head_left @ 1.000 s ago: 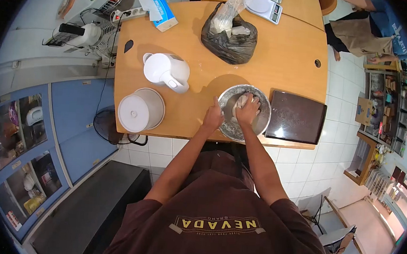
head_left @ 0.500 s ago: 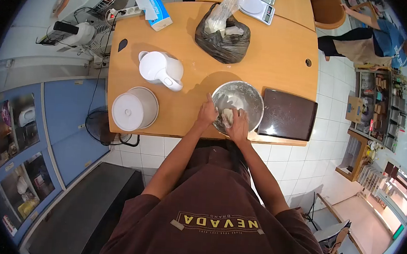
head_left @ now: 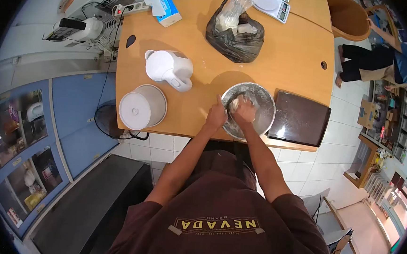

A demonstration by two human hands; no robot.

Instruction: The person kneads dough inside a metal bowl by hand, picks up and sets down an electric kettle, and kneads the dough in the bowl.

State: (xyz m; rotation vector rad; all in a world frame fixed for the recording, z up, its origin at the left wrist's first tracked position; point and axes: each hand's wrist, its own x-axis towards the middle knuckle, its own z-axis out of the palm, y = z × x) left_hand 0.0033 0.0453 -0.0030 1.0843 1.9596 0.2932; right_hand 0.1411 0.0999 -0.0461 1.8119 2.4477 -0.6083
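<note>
The left hand (head_left: 217,114) grasps the near-left rim of a metal bowl (head_left: 265,113). The right hand (head_left: 245,110), blurred, has its fingers against a lump of dough (head_left: 235,104) inside the bowl, toward its left wall; how tightly they close, I cannot tell. The bowl stands on a table (head_left: 190,114) beside a dark tray (head_left: 299,119), a white jug (head_left: 158,67) farther left.

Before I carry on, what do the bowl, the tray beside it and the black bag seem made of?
The bowl looks like metal, likely steel or aluminium: silvery-grey walls, smeared pale inside. The tray is dark brown and glossy, with bright reflections; coated metal or plastic, I can't tell. The black bag seems thin plastic, given its crumpled, shiny folds.
</note>
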